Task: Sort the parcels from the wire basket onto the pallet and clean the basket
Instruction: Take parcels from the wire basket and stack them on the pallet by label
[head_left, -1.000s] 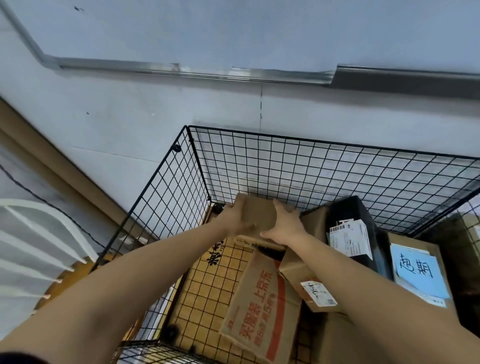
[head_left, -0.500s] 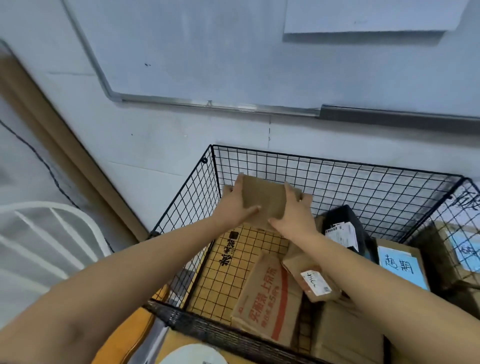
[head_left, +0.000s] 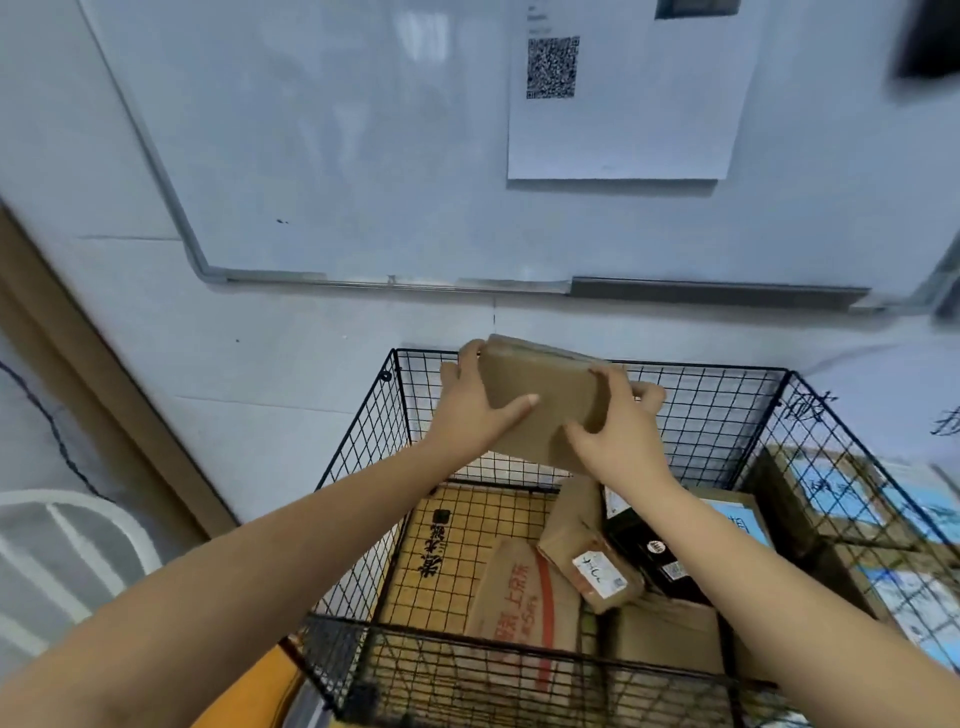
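A flat brown cardboard parcel (head_left: 540, 400) is held above the black wire basket (head_left: 363, 447), level with its far rim. My left hand (head_left: 475, 405) grips its left edge, thumb across the front. My right hand (head_left: 615, 431) grips its right edge, fingers wrapped behind. Inside the basket lie a brown box with red print (head_left: 519, 597), a small taped box with a white label (head_left: 592, 556), a black box (head_left: 649, 551) and more brown cartons. The pallet is not in view.
A whiteboard (head_left: 363, 130) with a QR-code sheet (head_left: 623, 88) hangs on the wall behind the basket. A white rack (head_left: 67, 551) stands at the left. Another wire compartment with blue-labelled boxes (head_left: 852, 499) adjoins on the right. A wooden strip runs along the wall at left.
Both hands have lifted the flat brown parcel from among the boxes in the basket up to its rim. The view has tilted upward.
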